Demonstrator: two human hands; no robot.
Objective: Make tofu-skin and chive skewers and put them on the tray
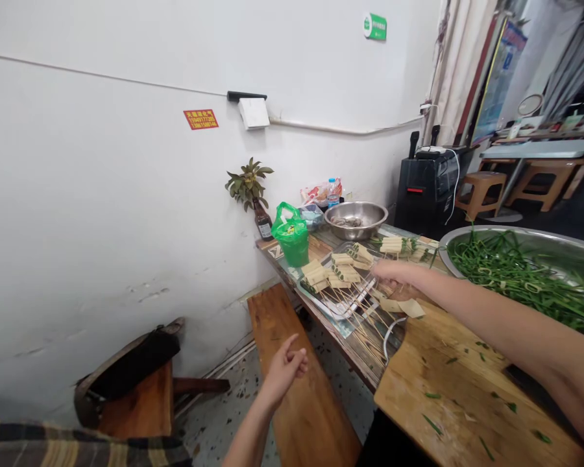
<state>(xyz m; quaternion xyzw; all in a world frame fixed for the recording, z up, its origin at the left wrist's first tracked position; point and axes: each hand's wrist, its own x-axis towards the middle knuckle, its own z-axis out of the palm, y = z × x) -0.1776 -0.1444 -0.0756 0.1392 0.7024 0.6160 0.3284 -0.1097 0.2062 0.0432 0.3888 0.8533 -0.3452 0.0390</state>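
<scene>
My right hand (388, 271) reaches across to the right edge of a tray (339, 312), its fingers closed; whatever they hold is hidden. On the tray lie several skewers (344, 272) of pale, rolled sheets with green filling, their thin sticks towards me. Close to that hand are flat pale sheets (409, 307) at the edge of a wooden cutting board (448, 370). Bare sticks (370, 347) lie beside the tray. Over the wooden bench (292, 318), my left hand (286, 368) is empty, index finger stretched out and the others loosely bent.
At right stands a large metal basin (448, 250) of cut green stalks (530, 279). Behind the tray are a steel bowl (355, 224), a green bag-lined container (293, 250) and a brown bottle (263, 224) holding a plant. A black speaker (421, 191) stands beyond the table.
</scene>
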